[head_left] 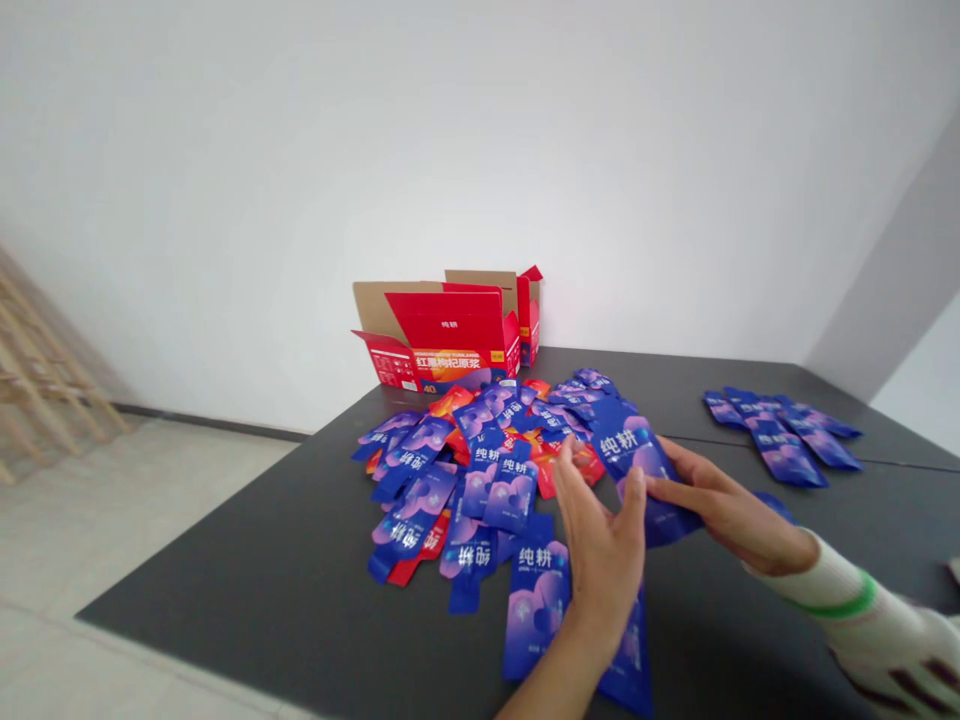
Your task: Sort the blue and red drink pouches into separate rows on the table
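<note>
My right hand (720, 502) pinches a blue and purple pouch (628, 448) by its side and holds it tilted above the table. Beside that pouch, my left hand (606, 550) is open, fingers stretched out and thumb raised at the pouch's lower edge; whether the thumb touches it I cannot tell. Below my left hand lie a blue pouch (534, 600) and another blue pouch (631, 655), partly hidden by the wrist. A loose heap of blue pouches (512, 490) mixed with red pouches (452, 402) spreads to the left of my hands.
An open red carton (450, 335) stands behind the heap, with a second red carton (529, 315) behind it. Several blue pouches (780, 440) lie grouped at the right on the dark table (300, 590). A wooden rack (45, 370) stands on the floor at far left.
</note>
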A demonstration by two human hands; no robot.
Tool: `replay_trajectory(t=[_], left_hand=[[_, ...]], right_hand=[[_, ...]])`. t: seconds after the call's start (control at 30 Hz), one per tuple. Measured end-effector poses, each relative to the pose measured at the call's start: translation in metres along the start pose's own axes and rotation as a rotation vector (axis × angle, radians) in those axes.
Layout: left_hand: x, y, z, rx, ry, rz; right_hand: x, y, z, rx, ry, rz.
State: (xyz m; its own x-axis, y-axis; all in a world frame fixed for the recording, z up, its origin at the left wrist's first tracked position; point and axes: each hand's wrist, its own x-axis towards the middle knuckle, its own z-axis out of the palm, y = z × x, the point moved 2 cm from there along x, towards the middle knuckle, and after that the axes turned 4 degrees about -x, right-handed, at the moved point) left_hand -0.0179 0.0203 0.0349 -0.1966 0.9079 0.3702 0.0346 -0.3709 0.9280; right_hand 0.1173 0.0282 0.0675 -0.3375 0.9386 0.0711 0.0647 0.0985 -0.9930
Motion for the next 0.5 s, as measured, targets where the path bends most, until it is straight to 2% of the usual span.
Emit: replay_trajectory(t=[0.07,0.13,0.27,0.43,0.5], left_hand=[[0.002,-0.004,0.003,-0.099,-0.098,-0.129],[0.003,-0.006,0.005,-0.115,-0.124,-0.174],[0.000,-0.004,0.005,-0.070,-0.099,-0.134],[-0.004,0.000,0.009,-0.088,-0.254,-0.093],[-0.005,0.003,0.010,-0.061,-0.279,-0.063]], right_hand=[[-0.016,0.002,0.006,0.008,-0.003,0.027],[-0.025,0.007,0.009,-0.035,0.007,0.021],[-0.027,0.014,0.005,-0.157,0.052,0.008],[-0.022,0.023,0.002,-0.204,0.247,-0.024],[-0.023,0.030,0.004,-0.166,0.311,-0.007]])
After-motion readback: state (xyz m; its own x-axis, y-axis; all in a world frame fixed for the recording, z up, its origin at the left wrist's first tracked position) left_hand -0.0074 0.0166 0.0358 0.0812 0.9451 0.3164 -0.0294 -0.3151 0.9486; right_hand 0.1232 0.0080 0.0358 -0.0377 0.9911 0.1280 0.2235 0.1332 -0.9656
